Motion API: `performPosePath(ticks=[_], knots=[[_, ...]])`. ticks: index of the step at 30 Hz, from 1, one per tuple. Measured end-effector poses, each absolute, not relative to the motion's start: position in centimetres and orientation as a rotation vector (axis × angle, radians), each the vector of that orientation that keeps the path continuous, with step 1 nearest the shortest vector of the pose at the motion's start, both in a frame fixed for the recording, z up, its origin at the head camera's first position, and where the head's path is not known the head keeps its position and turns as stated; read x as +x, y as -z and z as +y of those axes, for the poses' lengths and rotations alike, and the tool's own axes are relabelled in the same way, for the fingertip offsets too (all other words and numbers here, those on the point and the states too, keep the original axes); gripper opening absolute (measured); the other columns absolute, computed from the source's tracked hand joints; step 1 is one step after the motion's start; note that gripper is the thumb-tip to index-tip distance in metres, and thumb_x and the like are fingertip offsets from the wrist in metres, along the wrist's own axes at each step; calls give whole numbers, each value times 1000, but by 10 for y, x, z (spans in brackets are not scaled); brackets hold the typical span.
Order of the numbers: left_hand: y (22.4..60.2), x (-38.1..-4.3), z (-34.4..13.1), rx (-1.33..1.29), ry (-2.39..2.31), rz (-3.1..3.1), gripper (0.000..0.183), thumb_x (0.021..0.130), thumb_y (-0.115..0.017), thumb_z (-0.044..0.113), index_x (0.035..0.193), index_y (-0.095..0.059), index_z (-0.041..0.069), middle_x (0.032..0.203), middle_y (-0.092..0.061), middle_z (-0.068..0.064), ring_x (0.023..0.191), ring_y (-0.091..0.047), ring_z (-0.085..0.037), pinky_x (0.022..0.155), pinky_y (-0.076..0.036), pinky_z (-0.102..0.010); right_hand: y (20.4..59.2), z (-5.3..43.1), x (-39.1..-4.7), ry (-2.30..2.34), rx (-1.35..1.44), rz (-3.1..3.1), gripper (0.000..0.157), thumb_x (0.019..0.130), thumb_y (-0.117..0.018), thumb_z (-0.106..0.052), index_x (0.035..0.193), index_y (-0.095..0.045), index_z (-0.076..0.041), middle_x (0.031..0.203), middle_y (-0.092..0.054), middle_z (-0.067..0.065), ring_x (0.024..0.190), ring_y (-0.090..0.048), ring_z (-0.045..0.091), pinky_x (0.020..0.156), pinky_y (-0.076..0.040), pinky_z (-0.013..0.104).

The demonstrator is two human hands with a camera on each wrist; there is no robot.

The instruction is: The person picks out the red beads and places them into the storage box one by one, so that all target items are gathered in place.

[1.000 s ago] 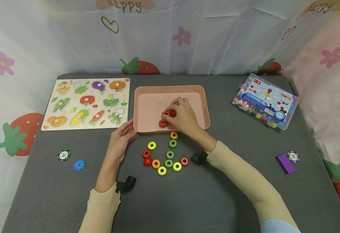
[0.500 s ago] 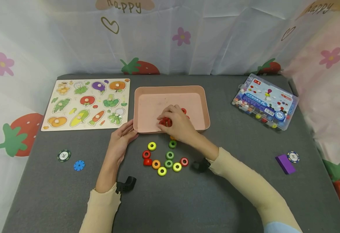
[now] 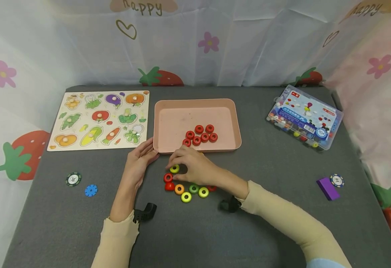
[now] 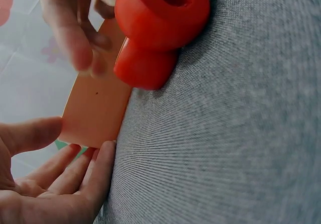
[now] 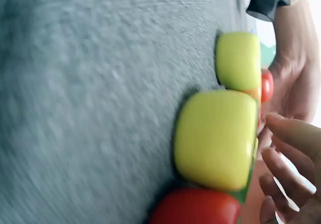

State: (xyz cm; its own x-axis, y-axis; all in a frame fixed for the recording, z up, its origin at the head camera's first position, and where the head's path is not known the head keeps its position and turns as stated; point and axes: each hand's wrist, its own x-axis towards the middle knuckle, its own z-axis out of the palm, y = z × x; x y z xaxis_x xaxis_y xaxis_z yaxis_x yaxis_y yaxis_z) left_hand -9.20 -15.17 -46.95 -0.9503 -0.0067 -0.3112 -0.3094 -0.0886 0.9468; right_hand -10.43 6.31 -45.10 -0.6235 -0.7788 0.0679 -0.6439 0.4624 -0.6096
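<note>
My left hand [image 3: 141, 160] touches the near left corner of the pink tray [image 3: 168, 111], its thumb at the rim and its fairly straight fingers along the outer wall. Over the loose beads my right hand [image 3: 198, 167] reaches left, thumb and fingertips spread on either side of a yellow ring-shaped bead [image 3: 174, 169]. Nothing seems held in it; the right wrist view shows its fingers [image 5: 291, 133] apart. Several red beads [image 3: 196, 140] lie inside the tray. A red bead [image 4: 160, 13] looms large in the left wrist view. My right hand hides some beads beneath it.
Orange [image 3: 179, 189], green [image 3: 193, 188] and more yellow beads [image 3: 186, 197] lie before the tray. A vegetable puzzle board [image 3: 98, 121] is at left, near poker chips [image 3: 73, 179]. A clear bead box [image 3: 305, 117] and a purple block [image 3: 328, 188] are at right.
My right hand has let go of red beads in the tray and moved toward me and left, out over the table to the yellow bead. My left hand has stayed at the tray corner.
</note>
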Motion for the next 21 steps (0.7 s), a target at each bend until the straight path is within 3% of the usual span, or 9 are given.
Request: performPosePath(ticks=[6,15,21], knots=[[470,-92,-151,-339,-2148,1967,53,101,-56,4,152,-42,5,153,-46,-15,139,-46,-22,100,-52,-23,456,59,-97,855,-1274,2420,34,88,-79,-26,121,-74,-21,120,-71,-12,115,-52,9,99,-42,33],[469,-92,-152,-354,-2151,1963,52,101,-55,3,152,-42,5,152,-46,-15,139,-47,-23,96,-53,-19,460,56,-94,819,-1276,2500,24,86,-81,-28,109,-78,-23,106,-72,-11,110,-55,9,104,-39,34],[468,-92,-152,-351,-2144,1959,52,102,-55,3,152,-41,4,154,-44,-15,140,-46,-23,104,-51,-26,454,62,-97,921,-1242,2522,23,87,-80,-26,109,-76,-23,106,-69,-13,108,-55,6,102,-42,33]])
